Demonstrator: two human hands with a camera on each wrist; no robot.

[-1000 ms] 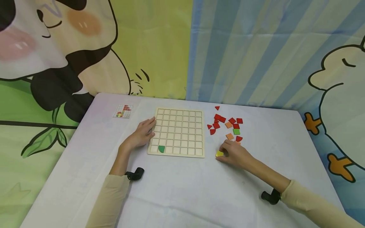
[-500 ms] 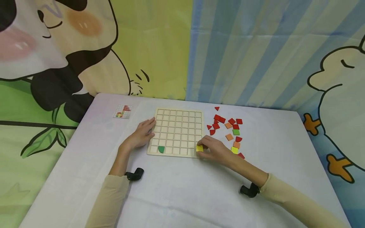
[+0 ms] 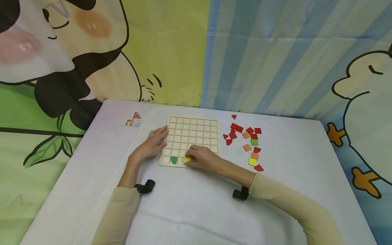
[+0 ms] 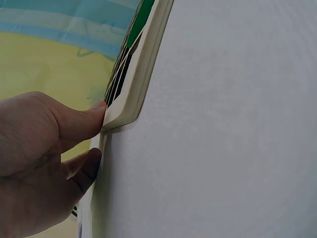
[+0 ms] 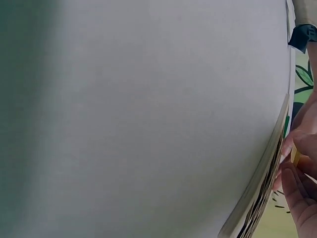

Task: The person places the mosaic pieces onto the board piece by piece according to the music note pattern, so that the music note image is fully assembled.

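A wooden grid board (image 3: 190, 136) lies on the table. In its bottom row sits a green quarter-circle tile (image 3: 174, 160). My right hand (image 3: 203, 158) pinches a yellow square tile (image 3: 187, 159) over the bottom row, a little right of the green tile. The same yellow tile (image 5: 296, 158) shows between thumb and fingers in the right wrist view. Against the board's left edge rests my left hand (image 3: 151, 144), thumb and fingers spread apart. Its thumb (image 4: 94, 118) touches the board's corner in the left wrist view.
Right of the board lie loose red tiles (image 3: 237, 128), orange tiles (image 3: 247, 147), a green square tile (image 3: 254, 142) and another yellow tile (image 3: 252, 161). A small pattern card (image 3: 133, 119) lies at the back left of the white table (image 3: 190, 211).
My right hand has picked up the yellow tile from right of the board and carried it left over the bottom row. My left hand has stayed at the board's left edge.
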